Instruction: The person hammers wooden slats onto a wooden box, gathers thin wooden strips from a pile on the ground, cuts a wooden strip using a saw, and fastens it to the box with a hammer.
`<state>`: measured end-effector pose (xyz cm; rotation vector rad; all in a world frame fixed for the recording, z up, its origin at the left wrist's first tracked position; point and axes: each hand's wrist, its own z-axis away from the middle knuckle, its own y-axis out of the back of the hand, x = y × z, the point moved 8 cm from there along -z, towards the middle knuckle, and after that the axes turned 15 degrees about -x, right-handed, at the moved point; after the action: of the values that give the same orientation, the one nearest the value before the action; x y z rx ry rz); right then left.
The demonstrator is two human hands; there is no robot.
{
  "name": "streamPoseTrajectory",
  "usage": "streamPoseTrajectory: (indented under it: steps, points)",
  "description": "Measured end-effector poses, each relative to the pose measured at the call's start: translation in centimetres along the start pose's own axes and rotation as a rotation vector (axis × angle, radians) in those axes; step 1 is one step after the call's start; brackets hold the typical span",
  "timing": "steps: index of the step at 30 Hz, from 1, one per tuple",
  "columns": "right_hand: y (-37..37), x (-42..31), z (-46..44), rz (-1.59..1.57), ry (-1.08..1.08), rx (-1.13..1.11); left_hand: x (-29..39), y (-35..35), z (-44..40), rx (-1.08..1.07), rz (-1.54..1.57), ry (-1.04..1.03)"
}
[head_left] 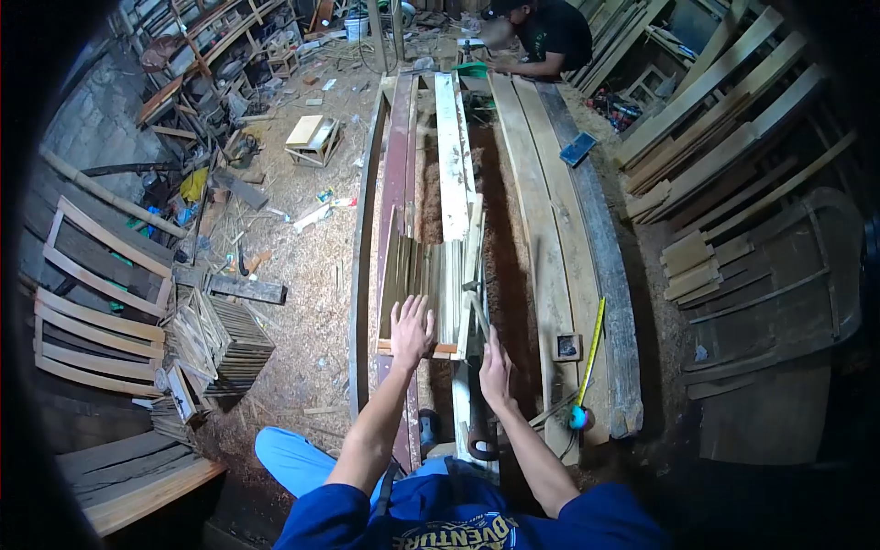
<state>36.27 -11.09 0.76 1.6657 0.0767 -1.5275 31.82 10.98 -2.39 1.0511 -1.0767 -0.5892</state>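
My left hand point(412, 332) lies with its fingers spread on the near end of a stack of thin wooden slats point(423, 275), by a reddish-brown strip point(445, 348). To its right, my right hand point(496, 368) is closed around the handle of a hammer point(478, 312), whose head is beside the slats' right edge. A light wooden piece point(475, 240) runs along that edge. The slats rest across long boards of the workbench point(394, 183). Right of my hands are a small square box point(567, 347) and a tape measure point(578, 417) with its yellow blade pulled out.
A co-worker point(550, 41) leans over the bench's far end. A blue object point(577, 148) lies on the right boards. Wood shavings point(302, 247) cover the floor. A slat bundle point(220, 339) and chair-like frames point(101, 339) stand left; planks point(724, 119) lean right.
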Motion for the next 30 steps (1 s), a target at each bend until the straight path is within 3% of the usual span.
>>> streamPoseTrajectory:
  steps: [5,8,18,19,22,30]
  points:
    - [0.1,-1.2,-1.1,-0.122,0.006,0.105,0.3,0.7,0.2,0.049,0.02,-0.017]
    - [-1.3,0.8,-2.9,-0.232,-0.094,0.063,0.3,0.8,0.1,0.009,0.046,-0.001]
    - [-3.6,5.5,-13.0,-0.283,-0.057,0.339,0.7,1.6,0.0,0.012,0.057,0.022]
    - [-4.2,5.9,-13.7,-0.412,-0.046,0.337,0.7,1.6,0.1,0.009,0.06,0.031]
    - [-4.7,6.2,-14.4,-0.414,-0.116,0.295,0.7,1.8,0.1,0.035,0.088,0.03]
    - [-3.2,2.3,-13.5,-0.109,0.029,0.294,1.0,1.8,0.1,0.088,0.041,0.006]
